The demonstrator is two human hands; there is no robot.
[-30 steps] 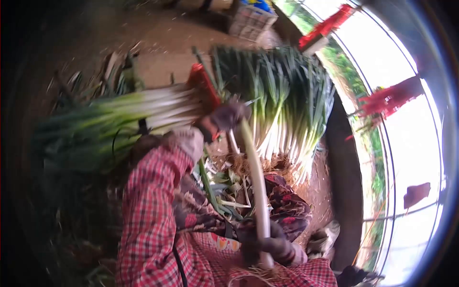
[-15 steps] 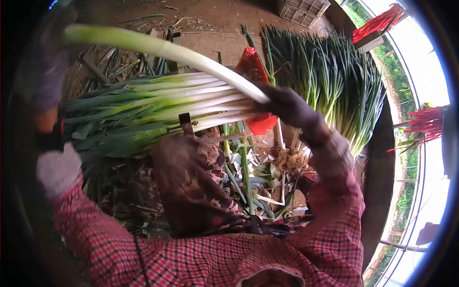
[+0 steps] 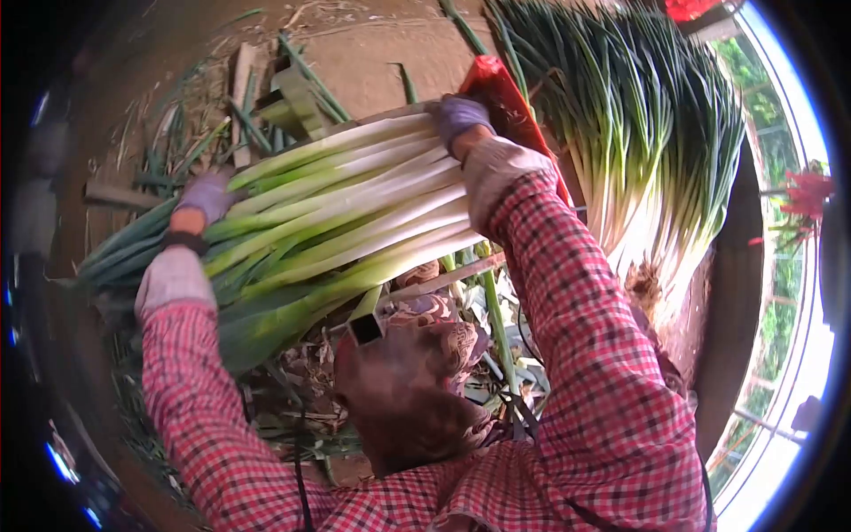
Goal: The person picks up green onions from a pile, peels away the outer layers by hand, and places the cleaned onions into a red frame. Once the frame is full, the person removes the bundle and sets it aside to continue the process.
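A row of long green onions point(image 3: 355, 199) lies across a low stand, white ends to the right, dark leaves to the left. My left hand point(image 3: 208, 195), in a purple glove, curls over the far green onion where its stem turns green. At the white end of that same onion, my right gloved hand point(image 3: 461, 120) has its fingers closed, partly hidden by the wrist. Red plastic sheeting point(image 3: 496, 89) covers the stand's right end, just beyond the right hand. The square tube end point(image 3: 365, 330) of the stand sticks out towards me.
A large heap of untrimmed green onions point(image 3: 638, 133) stands on the right, leaves up and roots down. Leaf scraps and a pale wooden stick point(image 3: 241, 89) litter the ground at the back left. My knee point(image 3: 399, 390) is close to the stand. Greenery point(image 3: 762, 97) shows outside at the right.
The green onion held up in the air has come down onto the far side of the row. Both hands have lowered with it, and the view has shifted closer to the stand.
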